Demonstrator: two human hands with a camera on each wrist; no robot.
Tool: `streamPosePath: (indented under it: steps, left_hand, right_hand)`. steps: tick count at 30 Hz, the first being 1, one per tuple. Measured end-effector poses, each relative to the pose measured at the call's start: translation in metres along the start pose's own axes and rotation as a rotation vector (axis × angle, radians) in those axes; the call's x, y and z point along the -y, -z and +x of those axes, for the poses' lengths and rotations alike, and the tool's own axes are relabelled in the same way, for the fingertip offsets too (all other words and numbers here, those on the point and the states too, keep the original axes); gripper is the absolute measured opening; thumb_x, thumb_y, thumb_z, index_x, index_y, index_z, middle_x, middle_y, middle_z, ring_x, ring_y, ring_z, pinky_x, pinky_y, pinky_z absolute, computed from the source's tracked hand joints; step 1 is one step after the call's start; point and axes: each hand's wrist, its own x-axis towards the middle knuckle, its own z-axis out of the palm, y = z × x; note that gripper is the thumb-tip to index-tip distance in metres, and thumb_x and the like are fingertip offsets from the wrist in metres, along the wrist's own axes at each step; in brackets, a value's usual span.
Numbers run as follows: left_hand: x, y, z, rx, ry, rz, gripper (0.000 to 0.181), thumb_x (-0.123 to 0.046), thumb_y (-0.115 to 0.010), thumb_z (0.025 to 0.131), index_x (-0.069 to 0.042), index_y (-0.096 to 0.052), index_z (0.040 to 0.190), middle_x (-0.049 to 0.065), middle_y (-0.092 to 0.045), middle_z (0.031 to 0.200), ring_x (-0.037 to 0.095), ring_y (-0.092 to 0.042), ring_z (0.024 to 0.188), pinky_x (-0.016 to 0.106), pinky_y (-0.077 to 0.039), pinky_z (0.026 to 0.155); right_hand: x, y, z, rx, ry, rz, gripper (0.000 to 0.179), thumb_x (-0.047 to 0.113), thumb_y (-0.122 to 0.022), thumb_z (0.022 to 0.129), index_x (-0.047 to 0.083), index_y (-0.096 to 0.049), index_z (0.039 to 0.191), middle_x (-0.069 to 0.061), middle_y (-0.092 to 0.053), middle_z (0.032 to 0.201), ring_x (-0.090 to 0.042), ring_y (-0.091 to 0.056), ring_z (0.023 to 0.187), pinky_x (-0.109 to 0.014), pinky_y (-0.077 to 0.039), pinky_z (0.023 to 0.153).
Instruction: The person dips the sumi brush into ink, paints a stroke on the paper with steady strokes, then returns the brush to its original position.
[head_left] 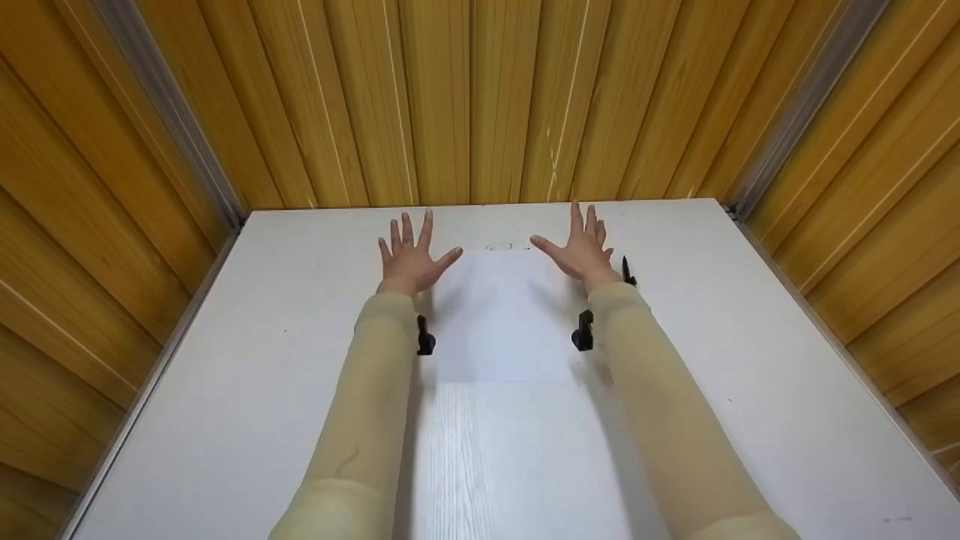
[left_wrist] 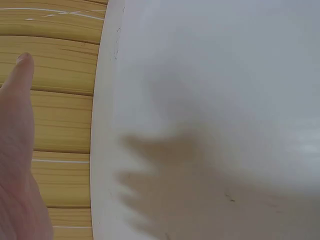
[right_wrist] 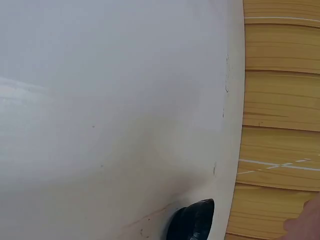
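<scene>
Both hands stretch forward over the white table (head_left: 300,300), their fingers spread and nothing held. My left hand (head_left: 411,264) is palm down in the head view, thumb pointing inward; in the left wrist view part of that hand (left_wrist: 17,155) shows at the left edge. My right hand (head_left: 585,251) reaches out opposite, thumb also inward, with only a bit of the hand (right_wrist: 305,222) in the right wrist view's lower corner. Close beside the right wrist is a black object with a pointed tip (head_left: 627,271), partly hidden by the sleeve; its dark rounded end (right_wrist: 192,220) shows in the right wrist view.
Between the forearms lies a pale rectangular patch (head_left: 502,322) on the tabletop, with small dark marks at its far edge. Wood-patterned panels (head_left: 495,97) rise behind the table and on both sides. A small black camera sits at each wrist.
</scene>
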Motion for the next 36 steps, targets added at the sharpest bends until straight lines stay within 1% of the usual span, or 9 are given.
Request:
streamPosePath:
  steps: [5,8,12,16,20,22,26,29,36]
  left_hand:
    - [-0.001,-0.006,-0.004,0.014,-0.005,-0.096,0.097,-0.078,-0.04,0.096,-0.031,0.007,0.166,0.013,0.014,0.174,0.036,0.017,0.161,0.061,0.01,0.13]
    - [-0.001,-0.011,-0.005,0.029,-0.02,-0.126,0.096,-0.078,-0.039,0.096,-0.032,0.007,0.166,0.012,0.014,0.174,0.035,0.017,0.161,0.059,0.009,0.131]
    - [0.0,-0.019,-0.008,0.037,-0.041,-0.177,0.094,-0.075,-0.041,0.098,-0.029,0.004,0.167,0.014,0.01,0.175,0.035,0.014,0.162,0.057,0.003,0.132]
    - [0.0,-0.024,-0.015,0.035,-0.046,-0.265,0.092,-0.072,-0.044,0.099,-0.027,-0.001,0.167,0.013,0.003,0.175,0.033,0.01,0.162,0.055,0.0,0.133]
    - [0.001,-0.026,-0.025,0.036,-0.039,-0.338,0.092,-0.071,-0.047,0.098,-0.029,-0.004,0.167,0.009,-0.001,0.176,0.029,0.008,0.163,0.056,-0.005,0.133]
    - [0.002,-0.028,-0.029,0.039,-0.043,-0.373,0.092,-0.07,-0.049,0.098,-0.03,-0.004,0.167,0.008,-0.002,0.176,0.029,0.006,0.163,0.058,-0.008,0.132]
    - [0.002,-0.03,-0.041,0.054,-0.063,-0.418,0.093,-0.071,-0.053,0.096,-0.031,-0.007,0.167,0.007,-0.006,0.176,0.028,0.001,0.164,0.06,-0.011,0.131]
    - [0.001,-0.031,-0.052,0.075,-0.086,-0.437,0.093,-0.069,-0.057,0.095,-0.031,-0.01,0.167,0.007,-0.009,0.176,0.028,-0.002,0.164,0.059,-0.012,0.131]
    - [-0.001,-0.037,-0.075,0.113,-0.122,-0.442,0.09,-0.062,-0.064,0.095,-0.034,-0.017,0.166,0.001,-0.013,0.175,0.025,-0.008,0.163,0.056,-0.016,0.131]
  right_hand:
    - [-0.003,-0.006,-0.004,-0.045,0.046,0.077,0.117,0.079,-0.056,0.088,0.023,0.011,0.166,-0.014,0.016,0.174,-0.044,0.01,0.16,-0.076,-0.006,0.124]
    - [-0.005,-0.008,-0.007,-0.065,0.085,0.145,0.112,0.072,-0.059,0.091,0.021,0.007,0.167,-0.016,0.012,0.174,-0.044,0.008,0.161,-0.072,-0.009,0.126]
    - [-0.009,-0.011,-0.013,-0.089,0.123,0.242,0.106,0.066,-0.059,0.095,0.02,0.005,0.167,-0.015,0.01,0.174,-0.044,0.007,0.161,-0.068,-0.011,0.128]
    - [-0.012,-0.014,-0.019,-0.12,0.152,0.33,0.103,0.064,-0.058,0.096,0.021,0.003,0.167,-0.015,0.005,0.175,-0.042,0.004,0.161,-0.067,-0.009,0.128]
    - [-0.014,-0.016,-0.026,-0.141,0.18,0.404,0.098,0.06,-0.059,0.098,0.021,-0.002,0.167,-0.013,0.0,0.175,-0.036,0.0,0.163,-0.062,-0.009,0.131]
    - [-0.015,-0.016,-0.03,-0.148,0.193,0.428,0.095,0.057,-0.059,0.099,0.02,-0.005,0.167,-0.012,-0.003,0.175,-0.034,-0.002,0.163,-0.059,-0.01,0.132]
    - [-0.019,-0.014,-0.037,-0.16,0.207,0.459,0.09,0.053,-0.058,0.1,0.018,-0.008,0.167,-0.01,-0.008,0.175,-0.036,-0.009,0.162,-0.059,-0.014,0.131]
    - [-0.021,-0.012,-0.043,-0.16,0.2,0.467,0.087,0.051,-0.057,0.101,0.019,-0.01,0.167,-0.008,-0.01,0.175,-0.037,-0.014,0.161,-0.06,-0.017,0.13]
    - [-0.025,-0.004,-0.056,-0.152,0.225,0.488,0.081,0.044,-0.057,0.104,0.016,-0.014,0.167,-0.011,-0.009,0.175,-0.039,-0.014,0.16,-0.061,-0.022,0.129]
